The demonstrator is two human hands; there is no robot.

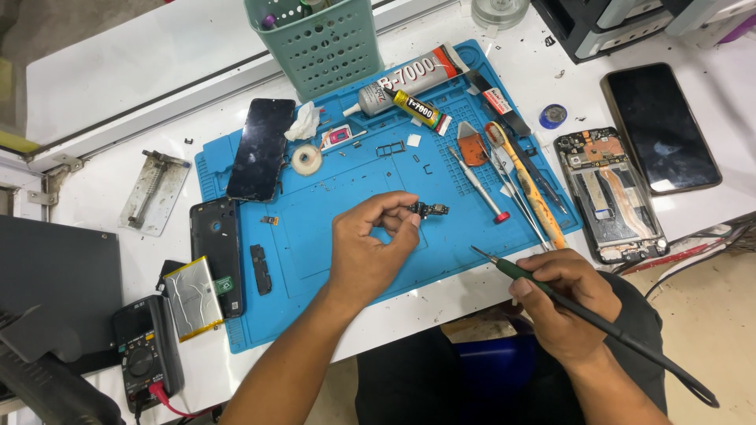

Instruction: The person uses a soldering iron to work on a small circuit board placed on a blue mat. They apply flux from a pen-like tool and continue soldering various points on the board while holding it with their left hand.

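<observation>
**Black circuit board pinched over the blue mat**

Black and small, the circuit board (429, 209) sits between the thumb and fingertip of our left hand (370, 248), held just above the blue work mat (331, 260) near its middle. Our left fingers are closed together on the board's near end. Our right hand (563, 303) is clamped around a soldering iron (551, 291), its green grip in our fist and its thin tip pointing up and left, near the board but apart from it; the black cord trails off to the lower right.

On the mat beyond the board lie a screwdriver with a red cap (480, 187), tweezers, two glue tubes (409, 83) and a roll of tape (306, 160). A dark phone screen (261, 149) lies at the mat's left, with a phone back cover (216, 252) and a battery (191, 297) below it. An opened phone frame (610, 197) rests right of the mat, and a multimeter (146, 354) at the lower left.
</observation>
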